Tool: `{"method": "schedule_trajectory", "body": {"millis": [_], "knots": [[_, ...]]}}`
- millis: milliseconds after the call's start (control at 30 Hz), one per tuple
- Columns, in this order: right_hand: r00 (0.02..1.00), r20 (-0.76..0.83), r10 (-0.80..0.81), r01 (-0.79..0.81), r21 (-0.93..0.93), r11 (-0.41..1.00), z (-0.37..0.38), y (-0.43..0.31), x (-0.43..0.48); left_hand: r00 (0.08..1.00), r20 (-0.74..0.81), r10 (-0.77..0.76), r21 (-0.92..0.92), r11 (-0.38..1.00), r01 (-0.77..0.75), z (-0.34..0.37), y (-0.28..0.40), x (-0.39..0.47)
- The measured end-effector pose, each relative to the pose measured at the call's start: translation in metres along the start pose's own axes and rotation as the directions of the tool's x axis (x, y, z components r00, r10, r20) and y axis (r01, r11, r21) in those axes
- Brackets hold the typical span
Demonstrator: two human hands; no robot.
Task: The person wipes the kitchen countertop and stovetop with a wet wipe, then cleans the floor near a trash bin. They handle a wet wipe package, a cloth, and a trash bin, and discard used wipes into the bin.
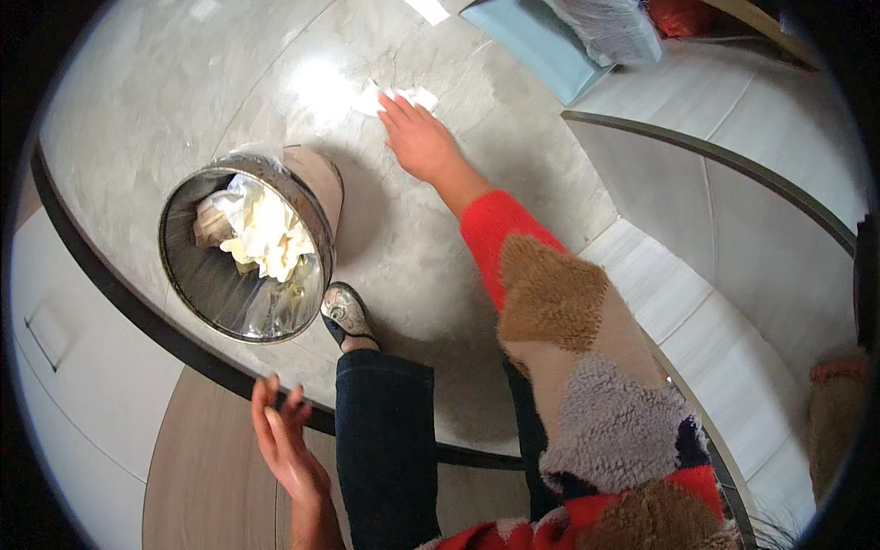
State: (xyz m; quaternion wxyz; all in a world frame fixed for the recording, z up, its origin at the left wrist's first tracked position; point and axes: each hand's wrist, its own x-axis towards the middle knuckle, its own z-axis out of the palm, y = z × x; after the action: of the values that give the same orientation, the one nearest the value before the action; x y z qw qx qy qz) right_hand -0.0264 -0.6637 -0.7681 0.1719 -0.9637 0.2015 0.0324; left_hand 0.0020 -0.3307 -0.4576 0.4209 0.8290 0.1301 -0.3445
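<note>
My right hand reaches forward over the grey floor, its fingers touching or just above a crumpled white tissue or cloth; whether it grips this cannot be told. My left hand is raised at the lower left with its fingers apart and nothing in it. Between the hands, to the left, stands a round waste bin with a clear plastic liner. Crumpled whitish paper lies inside it.
My shoe is beside the bin. A dark floor strip curves along the left, near a white cabinet front. A light blue box and plastic-wrapped item are at the upper right. A dark-edged tiled ledge curves along the right.
</note>
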Motion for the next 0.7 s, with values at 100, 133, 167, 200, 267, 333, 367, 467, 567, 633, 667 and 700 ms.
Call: {"method": "schedule_trajectory", "body": {"millis": [100, 133, 167, 200, 267, 333, 367, 467, 567, 633, 667, 700], "knots": [[1.000, -0.021, -0.003, 0.003, 0.010, 1.000, -0.008, 0.032, -0.050, 0.971, 0.210, 0.110, 0.027, 0.993, -0.119, 0.010, 0.022, -0.036], [0.993, -0.048, 0.108, -0.104, 0.080, 0.991, -0.014, 0.047, -0.053, 0.938, 0.311, 0.153, 0.040, 0.984, -0.174, 0.015, 0.029, -0.039], [0.974, -0.076, 0.212, -0.198, 0.160, 0.967, -0.020, 0.058, -0.051, 0.909, 0.367, 0.197, 0.048, 0.972, -0.230, 0.020, 0.036, -0.038], [0.936, -0.041, 0.349, -0.331, 0.230, 0.915, -0.027, 0.070, -0.047, 0.885, 0.400, 0.241, 0.111, 0.945, -0.307, 0.026, 0.039, -0.033], [0.926, -0.180, 0.333, -0.350, -0.069, 0.934, -0.053, 0.114, -0.023, 0.869, 0.435, 0.236, 0.199, 0.916, -0.349, 0.037, 0.041, -0.026], [0.892, -0.289, 0.346, -0.403, -0.167, 0.900, -0.074, 0.151, -0.006, 0.850, 0.471, 0.237, 0.249, 0.888, -0.386, 0.042, 0.039, -0.019], [0.862, -0.329, 0.386, -0.456, -0.169, 0.874, -0.080, 0.162, -0.006, 0.842, 0.491, 0.223, 0.279, 0.876, -0.394, 0.043, 0.037, -0.016], [0.842, -0.199, 0.501, -0.521, -0.064, 0.851, -0.072, 0.152, -0.050, 0.839, 0.484, 0.250, 0.313, 0.846, -0.432, 0.045, 0.030, -0.014], [0.846, -0.070, 0.528, -0.531, -0.041, 0.846, -0.043, 0.087, -0.128, 0.853, 0.506, 0.125, 0.304, 0.900, -0.312, 0.051, 0.034, -0.029], [0.860, 0.022, 0.509, -0.509, -0.022, 0.861, -0.042, 0.029, -0.192, 0.806, 0.579, 0.120, 0.382, 0.834, -0.399, 0.059, 0.042, -0.045], [0.840, 0.115, 0.530, -0.534, 0.006, 0.845, -0.051, 0.002, -0.221, 0.785, 0.610, 0.108, 0.404, 0.809, -0.426, 0.065, 0.046, -0.054], [0.844, 0.154, 0.514, -0.519, -0.008, 0.855, -0.066, -0.020, -0.246, 0.783, 0.621, 0.025, 0.429, 0.826, -0.366, 0.073, 0.048, -0.063]]}}
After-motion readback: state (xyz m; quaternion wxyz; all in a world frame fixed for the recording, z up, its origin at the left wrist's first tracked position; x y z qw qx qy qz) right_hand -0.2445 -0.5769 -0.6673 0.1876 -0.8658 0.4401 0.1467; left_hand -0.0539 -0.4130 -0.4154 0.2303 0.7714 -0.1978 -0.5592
